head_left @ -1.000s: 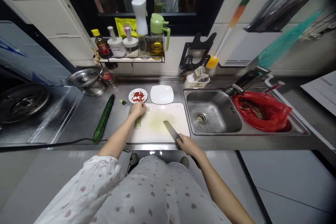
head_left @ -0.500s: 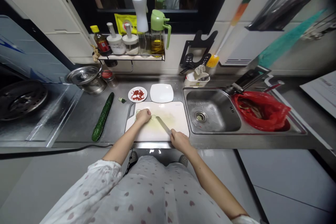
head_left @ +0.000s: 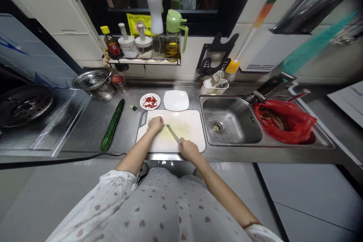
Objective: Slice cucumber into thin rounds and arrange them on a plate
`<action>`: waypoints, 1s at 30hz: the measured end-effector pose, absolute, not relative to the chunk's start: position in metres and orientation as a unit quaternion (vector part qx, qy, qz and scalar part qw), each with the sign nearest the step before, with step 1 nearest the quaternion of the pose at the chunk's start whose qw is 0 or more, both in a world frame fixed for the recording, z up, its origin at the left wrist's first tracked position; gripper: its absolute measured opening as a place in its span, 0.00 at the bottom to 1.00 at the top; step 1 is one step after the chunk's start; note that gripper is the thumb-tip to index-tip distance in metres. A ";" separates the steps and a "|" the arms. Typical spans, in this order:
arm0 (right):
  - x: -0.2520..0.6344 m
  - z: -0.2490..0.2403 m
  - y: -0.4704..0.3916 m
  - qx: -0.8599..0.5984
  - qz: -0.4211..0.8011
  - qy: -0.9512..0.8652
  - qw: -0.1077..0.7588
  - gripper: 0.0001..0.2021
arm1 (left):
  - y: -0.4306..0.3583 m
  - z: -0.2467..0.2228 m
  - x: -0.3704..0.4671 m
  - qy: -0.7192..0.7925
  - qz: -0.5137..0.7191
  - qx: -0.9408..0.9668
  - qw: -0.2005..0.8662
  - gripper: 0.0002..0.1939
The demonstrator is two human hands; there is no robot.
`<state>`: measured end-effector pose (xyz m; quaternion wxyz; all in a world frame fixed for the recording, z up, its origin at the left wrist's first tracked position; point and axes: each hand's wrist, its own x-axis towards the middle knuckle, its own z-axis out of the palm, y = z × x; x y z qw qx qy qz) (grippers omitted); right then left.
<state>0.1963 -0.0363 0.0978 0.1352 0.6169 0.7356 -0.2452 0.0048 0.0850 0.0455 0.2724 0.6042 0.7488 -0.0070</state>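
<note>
Over the smooth board [head_left: 190, 129] slants a straight knife [head_left: 173, 134].

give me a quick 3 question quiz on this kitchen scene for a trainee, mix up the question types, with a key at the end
1. Fill in the blank: the knife is gripped by the person's ___.
2. True or false: the whole cucumber lies on the cutting board.
3. Multiple choice: the small pieces on the round plate are mostly
a) green
b) red
c) black

Key
1. right hand
2. False; it lies on the steel counter, to the left of the board.
3. b
</note>
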 end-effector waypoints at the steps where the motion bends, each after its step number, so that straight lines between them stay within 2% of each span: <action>1: 0.196 0.097 -0.036 0.618 -0.245 0.735 0.134 0.12 | 0.085 0.045 0.005 0.749 -0.008 0.605 0.272 0.10; 30: 0.180 0.106 -0.017 0.602 -0.300 0.719 0.175 0.15 | 0.090 0.046 0.004 0.747 -0.024 0.604 0.276 0.11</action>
